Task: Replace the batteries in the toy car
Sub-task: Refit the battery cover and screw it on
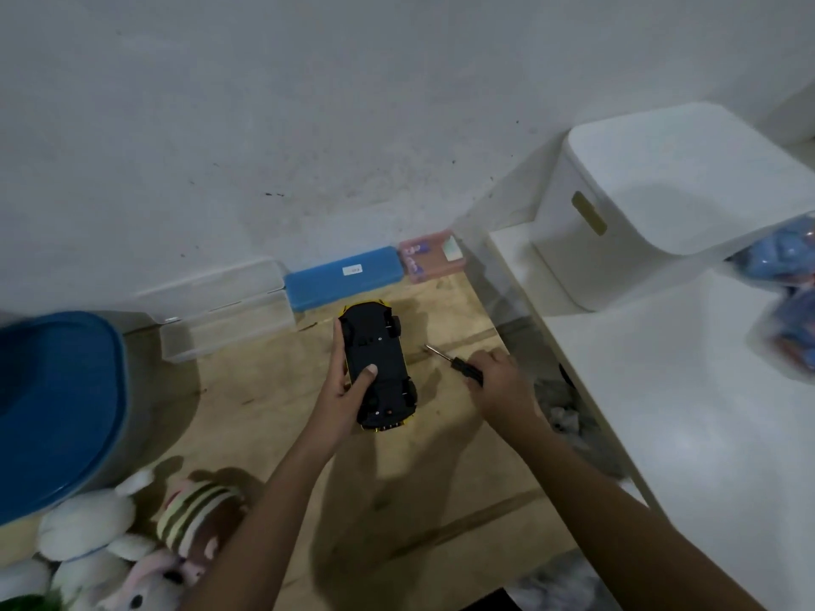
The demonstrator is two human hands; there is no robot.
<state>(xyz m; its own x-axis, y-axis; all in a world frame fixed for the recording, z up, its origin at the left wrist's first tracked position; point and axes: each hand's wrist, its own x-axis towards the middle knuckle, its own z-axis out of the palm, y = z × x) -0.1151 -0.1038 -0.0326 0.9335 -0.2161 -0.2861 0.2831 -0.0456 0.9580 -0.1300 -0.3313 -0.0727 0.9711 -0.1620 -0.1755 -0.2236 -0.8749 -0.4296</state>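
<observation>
In the left grip (pixel 346 392), the toy car (pixel 379 359) lies underside up.

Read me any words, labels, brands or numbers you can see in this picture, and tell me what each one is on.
Nothing here can be read for certain.
On the blue case: a white sticker, print too small to read.
On the pink box: blue and white markings, blurred, unreadable.
On the white bin: a tan tag, no legible text.
On the toy car underside: no legible marking.

dim, bluish cast; soft blur; edges warped.
</observation>
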